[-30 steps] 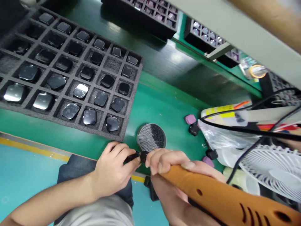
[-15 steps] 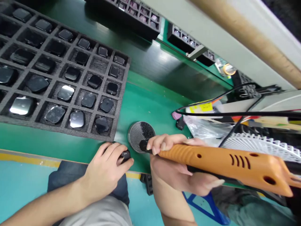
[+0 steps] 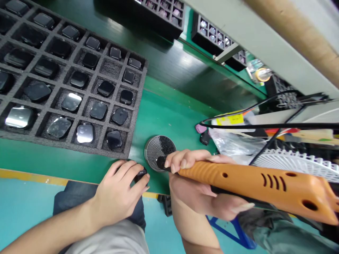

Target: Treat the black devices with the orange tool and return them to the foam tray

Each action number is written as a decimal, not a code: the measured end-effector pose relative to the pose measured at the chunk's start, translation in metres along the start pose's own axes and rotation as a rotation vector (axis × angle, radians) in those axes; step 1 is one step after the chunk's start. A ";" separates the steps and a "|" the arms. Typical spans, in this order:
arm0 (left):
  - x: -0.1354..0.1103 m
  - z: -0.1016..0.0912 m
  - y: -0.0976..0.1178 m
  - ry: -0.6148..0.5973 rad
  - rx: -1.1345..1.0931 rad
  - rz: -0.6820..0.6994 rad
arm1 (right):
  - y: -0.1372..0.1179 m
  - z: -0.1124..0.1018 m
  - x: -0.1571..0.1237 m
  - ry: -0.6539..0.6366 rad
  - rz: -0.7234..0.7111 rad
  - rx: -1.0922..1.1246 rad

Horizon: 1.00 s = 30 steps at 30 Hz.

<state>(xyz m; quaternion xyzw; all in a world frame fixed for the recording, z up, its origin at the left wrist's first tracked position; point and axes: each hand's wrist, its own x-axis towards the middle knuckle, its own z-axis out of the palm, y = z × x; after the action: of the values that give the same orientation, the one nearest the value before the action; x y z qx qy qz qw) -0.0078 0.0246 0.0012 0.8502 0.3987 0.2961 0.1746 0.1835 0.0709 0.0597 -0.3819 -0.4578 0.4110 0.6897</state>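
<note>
My left hand (image 3: 119,192) rests at the bench edge, its fingers curled around a small black watch-like part (image 3: 141,174) that they mostly hide. My right hand (image 3: 189,169) grips a thick orange handheld tool (image 3: 254,183), whose dark tip (image 3: 160,162) lies over a round perforated metal disc (image 3: 156,153), part of it covered in dark grit. Up-left of my hands, a grey foam tray (image 3: 137,84) holds several dark and glossy smartwatch-shaped pieces, one per cell.
The green bench mat (image 3: 164,120) runs behind my hands. Black grid racks (image 3: 212,38) stand farther back. A plastic bag (image 3: 233,144), black cables (image 3: 265,125) and a white fan (image 3: 293,163) lie to the right. A blue stool frame (image 3: 233,233) sits below.
My hands have separated: the left moved away with the black part, and the orange tool swung level, its tip now over the disc. The whole view shifted slightly.
</note>
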 end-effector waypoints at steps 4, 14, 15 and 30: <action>-0.001 -0.001 -0.001 0.015 -0.023 -0.011 | -0.023 0.008 -0.007 0.082 0.049 -0.061; -0.002 -0.001 0.000 0.037 -0.024 -0.029 | -0.024 0.010 -0.033 0.025 0.071 -0.125; -0.002 -0.001 0.000 0.035 -0.024 -0.031 | -0.024 0.010 -0.033 0.026 0.072 -0.126; -0.001 0.000 0.001 0.036 -0.021 -0.047 | -0.022 0.021 -0.030 -0.054 0.046 -0.091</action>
<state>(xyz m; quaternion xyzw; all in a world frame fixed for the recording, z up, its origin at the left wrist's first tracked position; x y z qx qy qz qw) -0.0079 0.0235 0.0017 0.8332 0.4185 0.3116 0.1831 0.1611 0.0385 0.0758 -0.4120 -0.4857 0.4155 0.6493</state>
